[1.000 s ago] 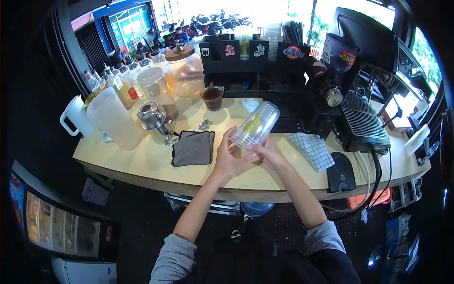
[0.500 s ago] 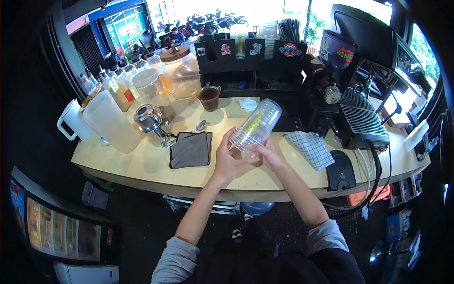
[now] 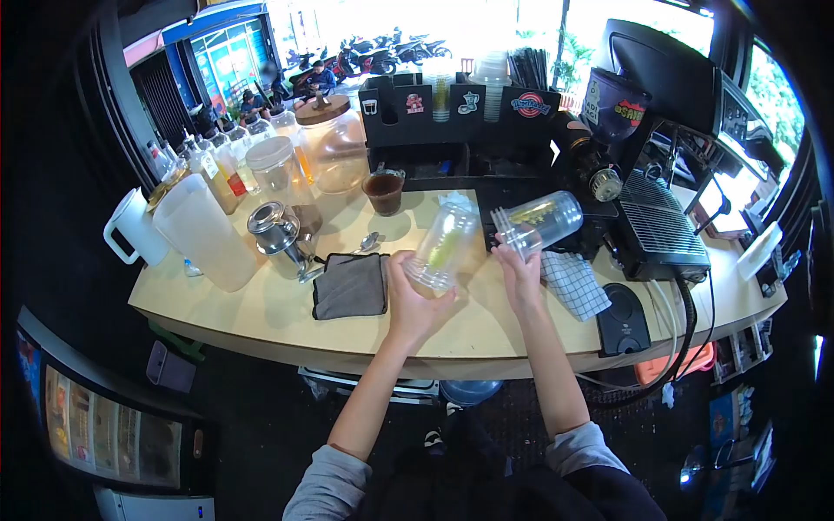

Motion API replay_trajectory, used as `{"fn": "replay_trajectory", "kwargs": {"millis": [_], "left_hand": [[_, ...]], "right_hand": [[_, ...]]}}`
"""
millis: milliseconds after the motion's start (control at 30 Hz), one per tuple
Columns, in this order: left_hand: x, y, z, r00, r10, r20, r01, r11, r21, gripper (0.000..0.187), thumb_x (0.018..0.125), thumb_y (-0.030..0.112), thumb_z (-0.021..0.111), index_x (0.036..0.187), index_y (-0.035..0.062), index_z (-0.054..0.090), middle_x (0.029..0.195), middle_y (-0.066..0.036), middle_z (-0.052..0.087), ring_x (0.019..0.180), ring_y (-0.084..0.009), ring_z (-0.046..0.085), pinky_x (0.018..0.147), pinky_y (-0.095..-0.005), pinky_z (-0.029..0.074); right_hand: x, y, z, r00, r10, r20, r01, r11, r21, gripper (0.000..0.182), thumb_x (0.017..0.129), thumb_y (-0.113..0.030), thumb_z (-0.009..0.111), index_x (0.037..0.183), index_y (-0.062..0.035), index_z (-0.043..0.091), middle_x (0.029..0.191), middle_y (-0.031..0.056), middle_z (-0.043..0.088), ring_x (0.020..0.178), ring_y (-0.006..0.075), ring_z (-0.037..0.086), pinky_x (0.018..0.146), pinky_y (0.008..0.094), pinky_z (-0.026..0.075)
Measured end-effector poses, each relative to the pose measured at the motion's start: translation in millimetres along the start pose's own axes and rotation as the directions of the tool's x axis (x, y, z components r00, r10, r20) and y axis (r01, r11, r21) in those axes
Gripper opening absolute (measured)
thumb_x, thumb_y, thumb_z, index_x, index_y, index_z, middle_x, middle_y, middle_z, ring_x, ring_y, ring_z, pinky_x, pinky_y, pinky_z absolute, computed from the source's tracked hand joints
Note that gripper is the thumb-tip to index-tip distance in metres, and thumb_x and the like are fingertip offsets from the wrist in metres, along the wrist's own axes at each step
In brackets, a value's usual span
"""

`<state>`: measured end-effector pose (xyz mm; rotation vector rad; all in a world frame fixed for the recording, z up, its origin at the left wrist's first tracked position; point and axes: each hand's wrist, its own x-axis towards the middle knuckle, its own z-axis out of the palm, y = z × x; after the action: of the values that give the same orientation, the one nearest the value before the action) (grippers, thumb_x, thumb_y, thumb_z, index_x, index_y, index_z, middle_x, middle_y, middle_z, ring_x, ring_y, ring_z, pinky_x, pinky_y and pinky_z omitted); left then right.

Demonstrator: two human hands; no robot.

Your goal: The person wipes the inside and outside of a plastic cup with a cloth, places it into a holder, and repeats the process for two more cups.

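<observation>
L hand [image 3: 415, 300] closed around the rim end of one clear plastic cup [image 3: 441, 246], fingers wrapped on it. Cup tilted, long axis running from the hand toward approx 1 o'clock, closed bottom pointing up and away.

R hand [image 3: 521, 276] clamped on the rim end of a second clear cup [image 3: 540, 221]. That one lies nearly flat, long axis toward approx 2 o'clock, bottom end over the dark drip tray area by the coffee machine [image 3: 669, 221].

Key relation: the two cups are apart, second cup at 3 o'clock of the first, a clear gap between them, rims both near the hands. Each cup is its own hand's; neither hand touches the other's cup.

Both held above the surface [image 3: 261, 308], not resting on it, as far as I can tell.

Room: bare surface directly under the hands and toward its near edge at 6 o'clock. Grey cloth [image 3: 350, 286] at 9 o'clock of L hand, near. Checked cloth [image 3: 575, 282] at 3 o'clock of R hand, just beside. Glass of dark liquid [image 3: 384, 191] at 11 o'clock, well apart. Steel pot [image 3: 276, 231] and white jug [image 3: 208, 231] further at 9–10 o'clock.
</observation>
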<state>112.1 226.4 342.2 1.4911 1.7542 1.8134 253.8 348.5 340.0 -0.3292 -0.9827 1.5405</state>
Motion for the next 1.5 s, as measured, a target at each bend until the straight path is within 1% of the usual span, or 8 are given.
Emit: {"fn": "replay_trajectory", "kwargs": {"millis": [567, 867, 967, 1033, 1100, 1200, 1367, 1500], "left_hand": [[-7.3, 15.8, -8.1, 0.925, 0.266, -0.273, -0.202, 0.949, 0.242, 0.085, 0.066, 0.007, 0.070, 0.134, -0.0017, 0.020, 0.129, -0.025, 0.033, 0.121, -0.0387, 0.035, 0.101, -0.0434, 0.029], [0.4, 85.9, -3.9, 0.677, 0.472, 0.564, -0.688, 0.680, 0.256, 0.075, 0.057, 0.012, 0.068, 0.127, 0.0114, 0.040, 0.124, -0.008, 0.046, 0.124, -0.0295, 0.037, 0.108, -0.0517, 0.012], [1.3, 87.1, 1.9, 0.625, 0.474, 0.620, -0.698, 0.695, 0.172, 0.085, 0.050, 0.020, 0.079, 0.125, 0.0090, 0.040, 0.120, -0.010, 0.050, 0.115, -0.0267, 0.046, 0.105, -0.0472, 0.024], [-3.1, 83.1, 4.7, 0.824, 0.245, 0.511, -0.238, 0.968, -0.080, 0.078, 0.058, 0.022, 0.079, 0.123, 0.0033, 0.040, 0.111, -0.013, 0.054, 0.103, -0.0226, 0.055, 0.094, -0.0377, 0.040], [-7.9, 59.8, 15.8, 0.860, 0.229, 0.456, -0.203, 0.973, -0.105, 0.071, 0.067, 0.025, 0.076, 0.122, -0.0007, 0.039, 0.107, -0.013, 0.055, 0.096, -0.0184, 0.057, 0.082, -0.0303, 0.047], [-7.1, 46.0, 25.5, 0.886, 0.106, 0.451, 0.046, 0.948, -0.314, 0.065, 0.072, 0.022, 0.072, 0.123, -0.0001, 0.038, 0.106, -0.010, 0.055, 0.097, -0.0178, 0.056, 0.084, -0.0321, 0.046], [-4.6, 47.4, 33.8, 0.816, -0.152, 0.558, 0.499, 0.673, -0.546, 0.060, 0.072, 0.020, 0.072, 0.119, 0.0014, 0.040, 0.110, -0.011, 0.054, 0.102, -0.0192, 0.053, 0.087, -0.0324, 0.044], [-1.4, 39.6, 47.6, 0.830, -0.217, 0.514, 0.501, 0.696, -0.514, 0.064, 0.070, 0.020, 0.074, 0.121, 0.0016, 0.039, 0.112, -0.011, 0.053, 0.104, -0.0182, 0.052, 0.087, -0.0321, 0.044]], "right_hand": [[-21.9, -40.0, -13.5, 0.772, 0.492, 0.402, -0.479, 0.866, -0.142, 0.067, 0.085, -0.035, 0.056, 0.135, -0.0137, 0.015, 0.118, 0.0185, 0.048, 0.100, 0.0290, 0.056, 0.083, 0.0393, 0.047], [-56.9, -110.1, -12.2, 0.436, 0.792, 0.427, -0.678, 0.601, -0.423, 0.079, 0.086, -0.066, 0.022, 0.136, -0.0052, 0.024, 0.102, 0.0205, 0.059, 0.078, 0.0274, 0.063, 0.066, 0.0353, 0.054], [-55.4, -115.1, -17.1, 0.693, 0.687, 0.218, -0.415, 0.628, -0.659, 0.073, 0.089, -0.063, 0.021, 0.128, -0.0033, 0.039, 0.097, 0.0159, 0.061, 0.075, 0.0243, 0.063, 0.064, 0.0319, 0.053], [-40.4, -120.2, -36.9, 0.858, 0.472, 0.201, -0.108, 0.549, -0.829, 0.054, 0.092, -0.049, 0.034, 0.099, -0.0052, 0.063, 0.093, 0.0117, 0.063, 0.073, 0.0227, 0.062, 0.067, 0.0301, 0.049], [-29.8, -114.3, -58.7, 0.891, 0.014, 0.455, 0.453, -0.114, -0.884, 0.034, 0.086, -0.036, 0.051, 0.108, -0.0107, 0.060, 0.096, 0.0131, 0.062, 0.085, 0.0268, 0.059, 0.073, 0.0365, 0.047], [-32.7, -91.8, -85.7, 0.878, 0.025, 0.478, 0.438, -0.444, -0.782, 0.039, 0.078, -0.025, 0.059, 0.115, -0.0141, 0.056, 0.101, 0.0127, 0.059, 0.097, 0.0307, 0.053, 0.076, 0.0436, 0.043], [-29.1, -86.6, -81.6, 0.908, 0.055, 0.415, 0.389, -0.473, -0.790, 0.044, 0.075, -0.021, 0.061, 0.118, -0.0122, 0.053, 0.109, 0.0132, 0.058, 0.104, 0.0317, 0.053, 0.081, 0.0438, 0.044], [-3.2, -125.2, -67.1, 0.951, 0.105, 0.290, 0.269, 0.175, -0.947, 0.037, 0.075, -0.013, 0.060, 0.111, -0.0049, 0.057, 0.101, 0.0178, 0.061, 0.087, 0.0342, 0.059, 0.080, 0.0398, 0.047]]}}
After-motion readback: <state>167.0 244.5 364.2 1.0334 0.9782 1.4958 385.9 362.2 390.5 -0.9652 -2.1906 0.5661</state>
